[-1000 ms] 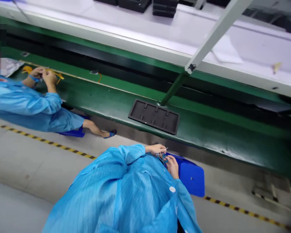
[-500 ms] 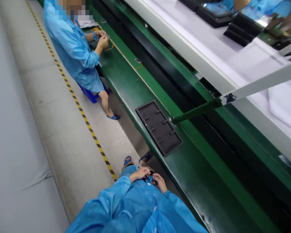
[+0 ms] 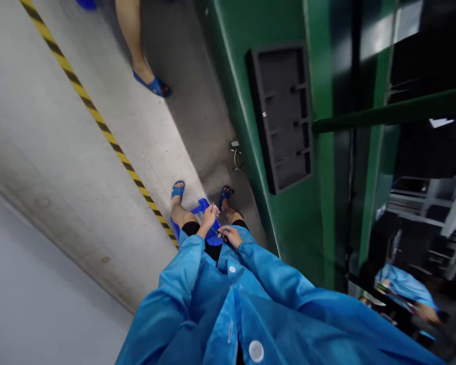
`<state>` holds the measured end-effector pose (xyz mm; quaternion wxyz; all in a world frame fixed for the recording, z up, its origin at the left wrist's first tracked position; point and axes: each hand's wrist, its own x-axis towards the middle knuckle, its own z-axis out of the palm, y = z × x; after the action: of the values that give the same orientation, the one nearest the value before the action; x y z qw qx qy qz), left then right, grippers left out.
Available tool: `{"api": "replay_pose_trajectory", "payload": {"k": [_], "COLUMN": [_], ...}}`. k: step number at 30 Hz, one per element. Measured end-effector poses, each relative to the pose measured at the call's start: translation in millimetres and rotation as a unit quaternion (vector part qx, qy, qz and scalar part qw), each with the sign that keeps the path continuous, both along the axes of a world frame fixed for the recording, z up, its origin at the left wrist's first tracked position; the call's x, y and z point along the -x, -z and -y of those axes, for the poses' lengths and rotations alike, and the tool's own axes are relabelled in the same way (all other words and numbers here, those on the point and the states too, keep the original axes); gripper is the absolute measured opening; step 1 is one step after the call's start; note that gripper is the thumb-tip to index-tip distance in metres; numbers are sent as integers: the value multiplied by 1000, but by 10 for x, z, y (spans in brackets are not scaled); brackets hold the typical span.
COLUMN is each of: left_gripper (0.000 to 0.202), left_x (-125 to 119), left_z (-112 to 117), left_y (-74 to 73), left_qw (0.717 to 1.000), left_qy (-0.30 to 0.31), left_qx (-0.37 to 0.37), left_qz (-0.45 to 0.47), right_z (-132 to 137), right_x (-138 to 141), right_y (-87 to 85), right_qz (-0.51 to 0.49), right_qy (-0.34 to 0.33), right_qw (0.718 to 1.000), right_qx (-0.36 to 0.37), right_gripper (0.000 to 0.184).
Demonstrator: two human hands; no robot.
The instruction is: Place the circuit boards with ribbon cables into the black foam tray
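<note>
Both of my hands are in my lap, close together above a blue stool (image 3: pixel 201 207). The fingers of my left hand (image 3: pixel 210 217) are pinched on a small thin pale piece (image 3: pixel 213 206) that sticks up from them. My right hand (image 3: pixel 231 236) is closed on a small dark bit (image 3: pixel 221 232) between the two hands; it is too small to identify. My blue coat sleeves (image 3: pixel 273 284) fill the bottom of the view. My feet in blue sandals (image 3: pixel 178 189) rest on the floor below.
A green conveyor bench (image 3: pixel 319 203) runs along my right and carries a black compartment tray (image 3: pixel 285 114). A co-worker's bare leg and blue sandal (image 3: pixel 154 86) stand at the top. Yellow-black floor tape (image 3: pixel 99 119) crosses the concrete. Another person in blue (image 3: pixel 405 286) is at lower right.
The view has swung downward and turned, so the bench now runs vertically and the co-worker is mostly out of frame. My hands stay together in my lap on the small piece.
</note>
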<state>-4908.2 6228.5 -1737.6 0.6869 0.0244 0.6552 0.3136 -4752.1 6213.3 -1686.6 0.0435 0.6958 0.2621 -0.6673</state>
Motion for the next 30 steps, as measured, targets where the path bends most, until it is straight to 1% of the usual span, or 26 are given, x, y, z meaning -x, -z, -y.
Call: {"api": "replay_pose_trajectory", "payload": {"k": [2, 4, 7, 8, 9, 10, 11, 12, 13, 14, 15, 17, 18, 20, 21, 22, 24, 27, 29, 30], "left_gripper": [31, 31, 36, 36, 35, 30, 26, 25, 28, 33, 35, 37, 37, 37, 36, 36, 37, 38, 37, 37], "left_x": [-74, -127, -227, -267, -308, -345, -377, -404, -426, -446, -466, -515, -547, -631, -683, -741, -867, -1027, -1080, -1095], "left_z": [3, 18, -33, -99, -195, -321, -471, -638, -812, -985, -1148, -1432, -1550, -1738, -1808, -1862, -1915, -1871, -1796, -1758], "left_y": [310, 672, 1194, 1329, 1432, 1497, 1523, 1513, 1473, 1412, 1341, 1201, 1146, 1069, 1043, 1021, 968, 830, 705, 641], "left_qw": [1000, 999, 997, 996, 995, 994, 990, 980, 966, 953, 941, 920, 909, 886, 877, 869, 858, 841, 822, 811], "left_qy": [0, 11, 56, 74, 93, 113, 133, 166, 198, 228, 253, 286, 299, 323, 332, 337, 340, 367, 407, 428], "left_qx": [19, 40, 50, 41, 18, -14, -54, -109, -154, -184, -208, -255, -279, -321, -338, -353, -379, -395, -397, -398], "left_qz": [-14, -29, -30, -20, -10, -5, -10, -33, -60, -80, -87, -87, -86, -86, -85, -81, -65, -41, -30, -26], "right_z": [-102, -226, -429, -502, -580, -666, -759, -860, -967, -1080, -1192, -1393, -1468, -1536, -1521, -1470, -1269, -797, -452, -292], "right_x": [-123, -277, -546, -629, -699, -752, -787, -804, -806, -799, -790, -789, -809, -909, -995, -1105, -1385, -1868, -2157, -2277], "right_y": [258, 548, 925, 1011, 1071, 1105, 1111, 1092, 1048, 984, 904, 724, 640, 524, 501, 504, 576, 758, 856, 888], "right_qz": [6, 14, 30, 36, 41, 42, 37, 27, 7, -14, -28, -50, -64, -96, -114, -131, -160, -162, -158, -162], "right_qy": [0, 8, 52, 74, 94, 118, 149, 184, 230, 272, 294, 321, 337, 365, 374, 373, 356, 341, 342, 342], "right_qw": [1000, 1000, 997, 994, 990, 985, 978, 968, 953, 934, 920, 892, 872, 832, 816, 810, 818, 845, 850, 850], "right_qx": [-6, -16, -54, -74, -95, -117, -141, -169, -199, -230, -258, -315, -349, -406, -426, -434, -421, -379, -367, -366], "right_gripper": [21, 25, 33, 36, 38, 39, 40, 39, 38, 36, 35, 33, 32, 29, 29, 30, 32, 38, 50, 53]}}
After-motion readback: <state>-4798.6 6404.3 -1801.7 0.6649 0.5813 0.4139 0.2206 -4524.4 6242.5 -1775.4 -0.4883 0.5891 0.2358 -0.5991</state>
